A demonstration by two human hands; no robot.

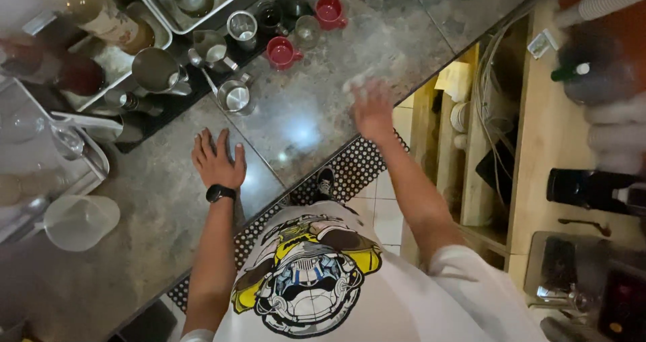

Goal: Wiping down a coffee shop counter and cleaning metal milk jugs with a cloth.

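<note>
My left hand (218, 160) lies flat on the grey stone counter (155, 214), fingers spread, with a black watch on the wrist. My right hand (372, 108) is blurred over the counter farther right, with something pale and blurred (355, 81) at its fingertips; I cannot tell whether it holds it. A small steel pitcher (237, 95) stands just beyond my left hand. Two red cups (281, 51) (330, 10) stand farther back.
Steel pitchers (156, 69), a glass (307, 30) and trays (182, 9) crowd the counter's far left. A clear plastic jug (79, 221) sits at the near left. A wooden shelf unit (471, 147) with plates and cables stands right, with a perforated floor mat (356, 170) below.
</note>
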